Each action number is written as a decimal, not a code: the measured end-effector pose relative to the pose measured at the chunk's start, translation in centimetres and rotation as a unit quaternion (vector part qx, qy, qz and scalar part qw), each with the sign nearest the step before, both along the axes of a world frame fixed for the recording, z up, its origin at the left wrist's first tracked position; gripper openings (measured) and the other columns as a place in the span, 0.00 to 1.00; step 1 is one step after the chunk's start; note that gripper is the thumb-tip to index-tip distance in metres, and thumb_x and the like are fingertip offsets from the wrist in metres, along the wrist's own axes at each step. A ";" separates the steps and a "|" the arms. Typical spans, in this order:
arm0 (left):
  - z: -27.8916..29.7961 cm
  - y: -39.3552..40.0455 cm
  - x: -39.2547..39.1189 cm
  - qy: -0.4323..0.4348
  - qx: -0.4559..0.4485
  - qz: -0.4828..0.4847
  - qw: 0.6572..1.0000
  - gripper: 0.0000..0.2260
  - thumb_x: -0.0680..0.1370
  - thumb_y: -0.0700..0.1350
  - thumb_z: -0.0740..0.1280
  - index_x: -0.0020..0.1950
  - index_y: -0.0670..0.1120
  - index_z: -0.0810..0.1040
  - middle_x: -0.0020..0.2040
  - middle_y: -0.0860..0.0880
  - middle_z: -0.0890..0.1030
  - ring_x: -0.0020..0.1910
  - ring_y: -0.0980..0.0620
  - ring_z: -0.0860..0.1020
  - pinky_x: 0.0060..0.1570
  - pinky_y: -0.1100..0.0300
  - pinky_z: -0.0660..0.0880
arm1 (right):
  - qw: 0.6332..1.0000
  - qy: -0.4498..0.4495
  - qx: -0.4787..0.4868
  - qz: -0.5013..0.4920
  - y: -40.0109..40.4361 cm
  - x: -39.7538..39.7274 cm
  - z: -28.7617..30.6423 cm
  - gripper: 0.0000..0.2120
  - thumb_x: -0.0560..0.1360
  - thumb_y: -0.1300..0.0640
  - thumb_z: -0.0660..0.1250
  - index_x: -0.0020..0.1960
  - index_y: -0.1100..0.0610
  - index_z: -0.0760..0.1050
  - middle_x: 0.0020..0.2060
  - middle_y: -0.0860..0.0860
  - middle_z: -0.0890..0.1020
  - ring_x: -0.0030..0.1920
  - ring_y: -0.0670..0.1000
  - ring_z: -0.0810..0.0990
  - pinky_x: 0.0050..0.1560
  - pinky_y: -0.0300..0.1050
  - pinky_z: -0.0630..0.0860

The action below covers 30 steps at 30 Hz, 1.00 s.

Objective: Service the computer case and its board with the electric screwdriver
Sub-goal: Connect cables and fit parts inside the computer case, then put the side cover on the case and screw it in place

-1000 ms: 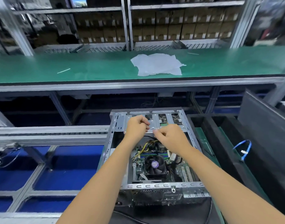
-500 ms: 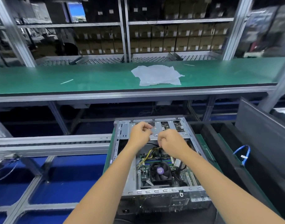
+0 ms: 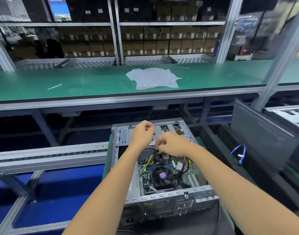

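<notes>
Reaching out with both arms, I hold my hands over the far end of the computer case. The case lies open in front of me, down low, below the long green bench. My left hand is over the grey metal plate at the back of the case. Its fingers are curled in, but I cannot tell if they hold anything. My right hand is just beside it, a bit closer to me. Its fingers are curled too, and the tips are down by the black and yellow wires. I cannot tell if they pinch a wire or only touch it. Inside the case I see the green board with a round black fan on it. A crumpled clear plastic bag lies on the bench, well apart from the case. A blue cable hangs to my right, near a dark grey panel.
</notes>
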<state>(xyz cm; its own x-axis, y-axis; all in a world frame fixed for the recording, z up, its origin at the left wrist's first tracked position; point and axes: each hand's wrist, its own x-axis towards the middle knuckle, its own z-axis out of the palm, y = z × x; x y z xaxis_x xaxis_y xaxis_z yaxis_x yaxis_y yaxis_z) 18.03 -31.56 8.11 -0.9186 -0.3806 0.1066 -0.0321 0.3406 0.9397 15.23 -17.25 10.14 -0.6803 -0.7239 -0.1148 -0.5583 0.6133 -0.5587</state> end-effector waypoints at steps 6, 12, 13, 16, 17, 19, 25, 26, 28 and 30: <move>-0.1 -0.2 -4.4 0.012 -0.048 -0.003 0.999 0.07 0.77 0.40 0.61 0.44 0.51 0.75 0.38 0.50 0.80 0.37 0.51 0.78 0.36 0.60 0.75 | 0.999 0.036 0.031 -0.012 -1.4 -3.6 0.9 0.08 0.77 0.63 0.62 0.47 0.60 0.81 0.41 0.53 0.82 0.39 0.51 0.76 0.37 0.43 0.70; 1.9 -2.0 -12.1 0.018 -0.083 0.030 0.996 0.09 0.77 0.40 0.58 0.44 0.51 0.75 0.40 0.54 0.79 0.38 0.54 0.78 0.33 0.61 0.74 | 0.997 0.073 0.002 -0.040 -4.6 -11.4 3.1 0.16 0.73 0.66 0.63 0.28 0.57 0.65 0.28 0.50 0.69 0.29 0.48 0.65 0.29 0.42 0.62; 2.4 -2.5 -13.7 0.019 -0.097 0.035 0.994 0.09 0.78 0.40 0.58 0.45 0.51 0.75 0.41 0.54 0.79 0.39 0.54 0.78 0.35 0.60 0.74 | 0.996 0.080 -0.001 -0.042 -5.3 -13.1 3.4 0.17 0.73 0.66 0.63 0.28 0.57 0.65 0.28 0.50 0.69 0.29 0.49 0.66 0.29 0.43 0.62; 3.7 -4.3 -18.9 0.018 -0.125 0.053 0.991 0.08 0.78 0.40 0.58 0.46 0.51 0.74 0.43 0.52 0.78 0.41 0.54 0.76 0.36 0.60 0.71 | 0.994 0.101 -0.004 -0.039 -7.1 -18.4 4.2 0.17 0.75 0.64 0.62 0.29 0.54 0.66 0.29 0.50 0.71 0.31 0.51 0.69 0.31 0.45 0.63; 4.0 -4.9 -20.6 0.017 -0.135 0.056 0.989 0.08 0.78 0.40 0.57 0.46 0.50 0.74 0.43 0.51 0.78 0.41 0.54 0.76 0.36 0.59 0.71 | 0.993 0.108 -0.004 -0.038 -7.7 -20.1 4.5 0.17 0.75 0.65 0.61 0.29 0.54 0.66 0.30 0.50 0.71 0.32 0.52 0.69 0.31 0.45 0.64; 4.6 -6.0 -23.7 0.010 -0.158 0.056 0.986 0.08 0.78 0.40 0.57 0.47 0.49 0.74 0.43 0.49 0.78 0.41 0.51 0.76 0.38 0.57 0.72 | 0.991 0.124 -0.008 -0.041 -8.8 -23.7 5.0 0.15 0.73 0.66 0.61 0.30 0.54 0.66 0.30 0.50 0.72 0.33 0.54 0.71 0.31 0.45 0.64; 5.0 -8.3 -30.7 0.014 -0.239 0.057 0.969 0.08 0.74 0.37 0.59 0.49 0.44 0.75 0.49 0.47 0.77 0.45 0.47 0.75 0.44 0.51 0.75 | 0.972 0.227 0.042 -0.048 -11.5 -32.5 5.8 0.11 0.77 0.62 0.61 0.58 0.60 0.76 0.57 0.57 0.70 0.57 0.59 0.71 0.49 0.50 0.69; 5.0 -8.8 -31.6 0.010 -0.250 0.059 0.966 0.09 0.73 0.36 0.59 0.51 0.44 0.74 0.51 0.47 0.77 0.47 0.47 0.75 0.47 0.51 0.74 | 0.968 0.242 0.056 -0.046 -11.9 -33.6 5.8 0.12 0.77 0.62 0.62 0.60 0.60 0.76 0.60 0.57 0.69 0.60 0.59 0.70 0.53 0.50 0.69; 5.1 -9.9 -33.1 -0.001 -0.278 0.067 0.958 0.12 0.73 0.34 0.60 0.54 0.44 0.74 0.55 0.47 0.75 0.51 0.47 0.73 0.51 0.50 0.74 | 0.962 0.258 0.073 -0.043 -12.3 -35.2 5.7 0.14 0.76 0.62 0.62 0.60 0.59 0.76 0.63 0.56 0.68 0.63 0.58 0.67 0.58 0.51 0.66; 5.3 -10.6 -34.2 -0.015 -0.316 0.074 0.946 0.14 0.72 0.35 0.61 0.56 0.45 0.74 0.57 0.47 0.74 0.53 0.47 0.73 0.52 0.51 0.73 | 0.962 0.255 0.092 -0.035 -12.7 -36.2 5.3 0.15 0.76 0.62 0.61 0.60 0.58 0.77 0.67 0.55 0.67 0.66 0.57 0.65 0.62 0.52 0.64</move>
<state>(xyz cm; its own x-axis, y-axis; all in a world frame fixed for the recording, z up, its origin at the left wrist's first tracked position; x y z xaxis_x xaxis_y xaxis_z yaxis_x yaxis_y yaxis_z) -16.14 -42.17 13.37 -0.8668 -0.3737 0.3301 -0.1469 0.8241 0.5470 -21.01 -29.92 15.48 -0.7278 -0.6743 0.1250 -0.6854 0.7211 -0.1010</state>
